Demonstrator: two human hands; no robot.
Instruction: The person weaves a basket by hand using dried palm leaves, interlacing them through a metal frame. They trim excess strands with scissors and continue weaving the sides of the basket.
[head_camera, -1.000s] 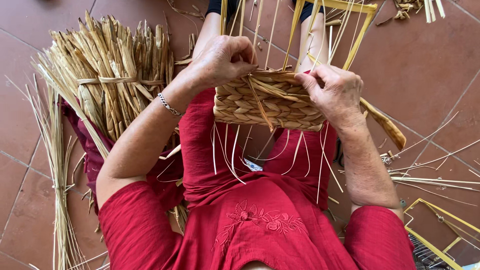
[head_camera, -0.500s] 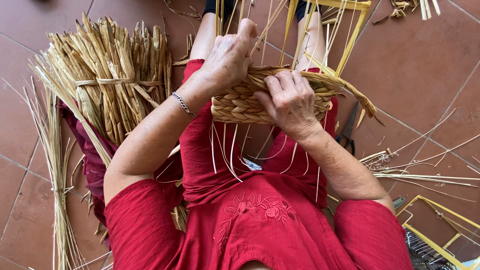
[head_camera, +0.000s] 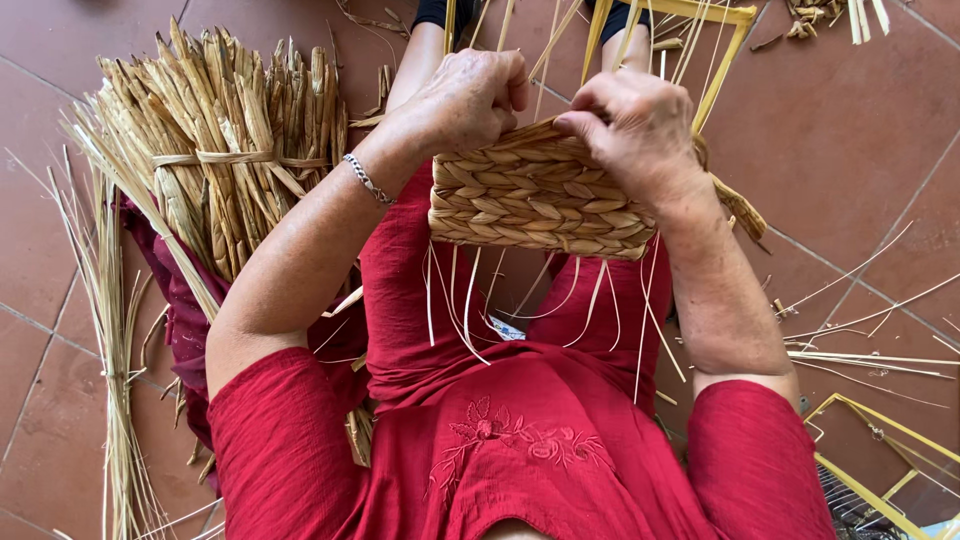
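straw woven panel (head_camera: 535, 195) lies crosswise on lap; both hands, left hand (head_camera: 462, 100) and right hand (head_camera: 632, 125), grip top edge.

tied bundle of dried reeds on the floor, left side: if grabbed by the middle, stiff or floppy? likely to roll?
The reed bundle probably lifts as one piece: a band wraps its middle. The stalks look thick and dry, so likely light and fairly stiff, with ends fanning out. Rolling seems unlikely, since it lies splayed on tile floor.

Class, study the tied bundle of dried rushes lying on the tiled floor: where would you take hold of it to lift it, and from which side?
Probably at the waist of the bundle of dried rushes, where the straw tie cinches the stalks tight. Come from above: it lies flat on the tiled floor, loose ends fanning out, beside the left hand.
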